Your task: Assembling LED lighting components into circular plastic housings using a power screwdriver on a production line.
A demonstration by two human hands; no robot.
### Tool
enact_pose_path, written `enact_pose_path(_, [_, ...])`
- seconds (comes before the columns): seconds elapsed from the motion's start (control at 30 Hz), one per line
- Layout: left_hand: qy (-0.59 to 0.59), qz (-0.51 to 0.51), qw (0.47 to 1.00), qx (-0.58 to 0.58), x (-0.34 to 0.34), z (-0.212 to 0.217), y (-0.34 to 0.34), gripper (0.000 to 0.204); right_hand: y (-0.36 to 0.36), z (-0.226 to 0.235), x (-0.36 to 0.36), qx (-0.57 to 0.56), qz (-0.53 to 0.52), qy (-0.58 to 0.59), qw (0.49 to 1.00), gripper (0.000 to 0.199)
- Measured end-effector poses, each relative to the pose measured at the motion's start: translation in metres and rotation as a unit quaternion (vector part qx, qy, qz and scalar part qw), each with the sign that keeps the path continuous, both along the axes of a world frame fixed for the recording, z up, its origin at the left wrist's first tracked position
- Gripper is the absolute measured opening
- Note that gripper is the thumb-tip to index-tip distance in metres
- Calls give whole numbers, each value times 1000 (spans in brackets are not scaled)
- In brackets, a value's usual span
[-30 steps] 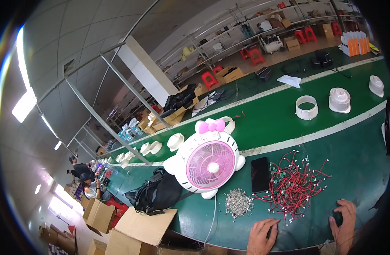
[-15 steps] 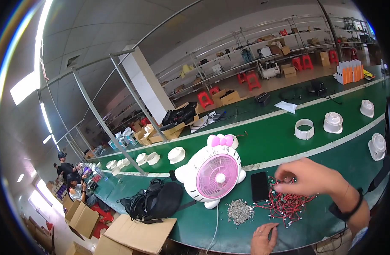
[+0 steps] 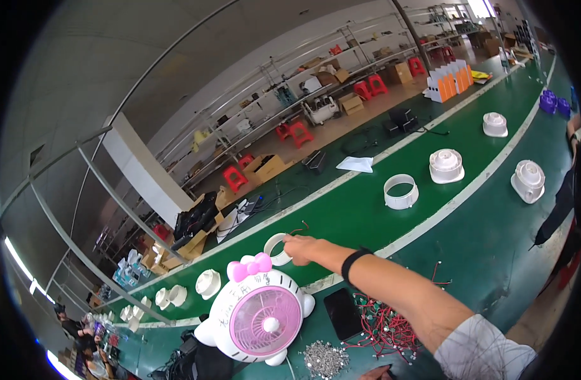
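Note:
My right hand (image 3: pixel 298 249) reaches across the table onto the green conveyor belt, its fingers closed on the rim of a white plastic ring-shaped housing (image 3: pixel 269 248). In front of that ring stands a white and pink cat-shaped fan (image 3: pixel 265 316) with a pink bow. Beneath my right forearm lies a heap of red wires (image 3: pixel 386 326) with small connectors, beside a black phone (image 3: pixel 343 314). A pile of small metal parts (image 3: pixel 325 360) is nearby. Only a bit of my left hand (image 3: pixel 375 373) shows at the lower edge; its fingers are mostly cut off.
More white housings (image 3: pixel 447 166) stand along the belt, with a white ring (image 3: pixel 401 192) among them. Another housing (image 3: pixel 528 181) sits on the table at right. A black bag (image 3: pixel 208 361) lies left of the fan. People work at the far left; another person's arm shows at the right edge.
My right hand has gone from above the red wires to the ring behind the fan and closed on it. The view has swung right, and my left hand has nearly left it.

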State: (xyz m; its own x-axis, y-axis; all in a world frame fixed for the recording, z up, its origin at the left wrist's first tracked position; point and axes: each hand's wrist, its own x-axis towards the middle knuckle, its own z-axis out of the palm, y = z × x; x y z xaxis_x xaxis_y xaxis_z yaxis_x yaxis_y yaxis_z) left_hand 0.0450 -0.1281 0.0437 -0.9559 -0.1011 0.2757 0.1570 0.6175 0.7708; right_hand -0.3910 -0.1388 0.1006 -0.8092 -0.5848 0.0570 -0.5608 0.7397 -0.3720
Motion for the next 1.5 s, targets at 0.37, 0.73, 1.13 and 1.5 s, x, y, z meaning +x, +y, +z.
enact_pose_path(0.37, [-23,32,998,46,-4,6,7,13,4,-40,-20,81,-40,74,993,38])
enact_pose_path(0.73, [27,-3,1000,7,-7,-34,-13,13,96,-11,69,129,-31,43,990,38])
enact_pose_path(1.13, [20,23,999,39,4,-4,4,13,104,-24,73,115,-49,-19,992,35])
enact_pose_path(1.5, [63,33,990,121,-10,-104,-34,30,186,43,324,-163,-166,344,910,9])
